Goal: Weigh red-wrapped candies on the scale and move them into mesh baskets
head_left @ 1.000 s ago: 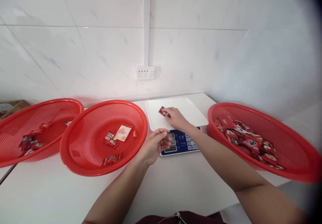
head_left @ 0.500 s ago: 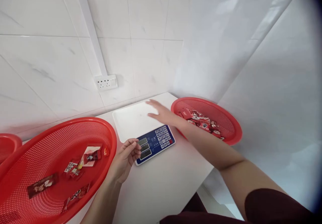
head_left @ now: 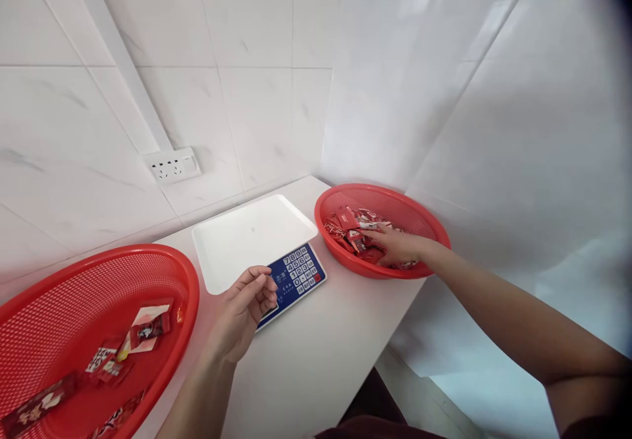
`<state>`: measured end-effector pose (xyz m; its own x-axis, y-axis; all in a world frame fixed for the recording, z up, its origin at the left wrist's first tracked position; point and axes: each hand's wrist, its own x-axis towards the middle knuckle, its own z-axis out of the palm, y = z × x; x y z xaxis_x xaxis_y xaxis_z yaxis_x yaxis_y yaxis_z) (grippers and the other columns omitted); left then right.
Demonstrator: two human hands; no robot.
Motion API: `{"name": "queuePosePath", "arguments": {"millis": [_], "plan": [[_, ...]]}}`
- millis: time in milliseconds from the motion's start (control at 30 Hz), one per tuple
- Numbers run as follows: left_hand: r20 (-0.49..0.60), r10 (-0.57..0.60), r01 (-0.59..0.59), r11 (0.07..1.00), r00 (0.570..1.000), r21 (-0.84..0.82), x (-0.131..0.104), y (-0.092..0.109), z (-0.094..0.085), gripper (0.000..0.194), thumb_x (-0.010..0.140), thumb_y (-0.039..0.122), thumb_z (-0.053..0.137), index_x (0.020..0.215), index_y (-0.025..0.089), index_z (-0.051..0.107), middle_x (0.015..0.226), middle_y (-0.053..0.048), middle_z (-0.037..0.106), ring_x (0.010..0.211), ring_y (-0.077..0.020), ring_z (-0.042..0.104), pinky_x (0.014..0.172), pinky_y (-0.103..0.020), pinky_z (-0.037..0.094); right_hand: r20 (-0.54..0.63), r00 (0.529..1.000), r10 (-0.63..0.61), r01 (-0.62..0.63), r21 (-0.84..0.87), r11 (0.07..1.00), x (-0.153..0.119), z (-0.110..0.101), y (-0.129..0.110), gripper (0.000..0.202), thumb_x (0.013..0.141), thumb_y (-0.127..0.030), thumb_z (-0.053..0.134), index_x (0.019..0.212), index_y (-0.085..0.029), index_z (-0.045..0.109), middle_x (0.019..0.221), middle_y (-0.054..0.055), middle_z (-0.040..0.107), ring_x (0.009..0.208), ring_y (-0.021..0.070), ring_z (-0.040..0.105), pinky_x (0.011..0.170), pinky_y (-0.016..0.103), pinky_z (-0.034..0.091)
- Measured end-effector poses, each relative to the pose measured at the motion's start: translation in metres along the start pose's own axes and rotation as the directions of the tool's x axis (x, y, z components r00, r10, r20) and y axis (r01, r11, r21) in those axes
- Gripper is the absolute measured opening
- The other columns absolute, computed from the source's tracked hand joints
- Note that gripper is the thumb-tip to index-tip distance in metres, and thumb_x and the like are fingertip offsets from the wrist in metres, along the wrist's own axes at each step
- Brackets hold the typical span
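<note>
Fingers (head_left: 378,233) of our right hand (head_left: 402,246) stand apart, down among red packets (head_left: 345,218) in the basket (head_left: 415,213) right of centre; we judge this step as picking one out, and the next move calls for pinching a single wrapper free. At lower centre, our left hand (head_left: 237,317) curls loosely together, nothing visible in it, over the scale (head_left: 251,235), and another basket (head_left: 189,281) sits at lower left.

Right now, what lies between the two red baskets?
In the head view, the scale on the white table, with the left hand covering part of its blue panel.
</note>
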<state>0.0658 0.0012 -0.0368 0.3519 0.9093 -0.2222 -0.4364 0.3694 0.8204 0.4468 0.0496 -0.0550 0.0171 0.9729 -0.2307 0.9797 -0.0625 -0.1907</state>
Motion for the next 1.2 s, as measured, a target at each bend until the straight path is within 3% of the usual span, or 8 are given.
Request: {"name": "queuePosePath", "arguments": {"millis": [100,267,467,567,733,833,933,1200], "plan": [[0.016,0.008,-0.007,1.0,1.0,-0.003,0.006,-0.001,0.008,0.017,0.076,0.029,0.07,0.088,0.02,0.062,0.073,0.001,0.061,0.063,-0.008,0.054,0.06,-0.018,0.048,-0.016,0.995,0.097,-0.095,0.071,0.993,0.0,0.006,0.011,0.091,0.053,-0.028,0.077,0.138,-0.027,0.045,0.136,0.019,0.05,0.092,0.0348,0.067,0.07,0.042,0.052],[0.028,-0.009,0.009,1.0,1.0,0.001,0.009,-0.008,0.013,0.018,0.076,0.028,0.07,0.089,0.018,0.061,0.073,0.0,0.06,0.063,-0.0079,0.054,0.06,-0.018,0.048,-0.08,0.991,0.109,-0.091,0.204,0.975,0.003,0.014,0.022,0.064,0.066,-0.012,0.06,0.128,-0.026,0.057,0.076,0.006,0.073,0.053,0.0222,0.066,0.059,0.034,0.051],[0.024,-0.039,0.038,0.999,0.999,0.029,0.007,-0.017,0.008,0.018,0.078,0.029,0.068,0.09,0.019,0.06,0.074,0.001,0.06,0.063,-0.0072,0.054,0.061,-0.018,0.047,-0.363,0.918,0.16,0.002,0.407,0.913,-0.016,-0.001,0.013,0.039,0.073,-0.019,0.056,0.11,-0.026,0.065,0.108,0.005,0.069,0.094,0.026,0.065,0.077,0.037,0.051],[0.053,-0.052,0.048,0.996,0.997,0.073,0.007,-0.021,0.01,0.021,0.079,0.032,0.067,0.093,0.018,0.059,0.078,0.0,0.061,0.067,-0.0076,0.056,0.064,-0.019,0.048,-0.47,0.857,0.214,0.159,0.635,0.756,-0.037,-0.012,-0.013,0.041,0.078,-0.031,0.059,0.119,-0.028,0.057,0.107,0.004,0.068,0.092,0.023,0.065,0.072,0.036,0.054],[0.155,-0.063,0.037,0.986,0.986,0.165,0.005,-0.029,0.028,0.044,0.078,0.043,0.067,0.114,0.02,0.054,0.105,-0.008,0.06,0.094,-0.0184,0.06,0.077,-0.032,0.053,-0.393,0.917,0.075,0.37,0.904,0.216,-0.057,0.008,-0.097,0.045,0.074,-0.038,0.069,0.116,-0.033,0.052,0.105,0.001,0.067,0.087,0.0209,0.066,0.072,0.037,0.056],[0.161,0.008,-0.038,0.983,0.987,0.181,0.003,-0.034,0.035,0.058,0.073,0.047,0.07,0.121,0.021,0.048,0.112,-0.01,0.058,0.096,-0.0214,0.06,0.073,-0.035,0.055,-0.383,0.921,-0.069,0.389,0.906,0.165,-0.059,0.033,-0.148,0.039,0.077,-0.039,0.067,0.113,-0.03,0.053,0.112,0.003,0.064,0.097,0.0217,0.063,0.082,0.038,0.054],[0.005,0.104,-0.103,0.972,0.995,0.21,0.001,-0.036,0.03,0.055,0.071,0.047,0.071,0.114,0.019,0.05,0.102,-0.008,0.062,0.084,-0.0167,0.061,0.065,-0.028,0.053,-0.36,0.92,-0.154,0.38,0.917,0.125,-0.059,0.053,-0.181,0.039,0.081,-0.043,0.062,0.116,-0.029,0.051,0.114,0.004,0.063,0.101,0.0219,0.062,0.086,0.038,0.052],[-0.185,0.234,-0.207,0.966,0.954,0.155,-0.012,-0.03,-0.004,0.058,0.063,0.042,0.078,0.108,0.018,0.05,0.092,-0.004,0.067,0.079,-0.0157,0.064,0.064,-0.025,0.05,-0.289,0.947,-0.141,0.284,0.957,-0.058,-0.043,0.077,-0.198,0.037,0.085,-0.048,0.056,0.119,-0.033,0.051,0.12,0.002,0.061,0.099,0.022,0.063,0.077,0.036,0.054]]}}
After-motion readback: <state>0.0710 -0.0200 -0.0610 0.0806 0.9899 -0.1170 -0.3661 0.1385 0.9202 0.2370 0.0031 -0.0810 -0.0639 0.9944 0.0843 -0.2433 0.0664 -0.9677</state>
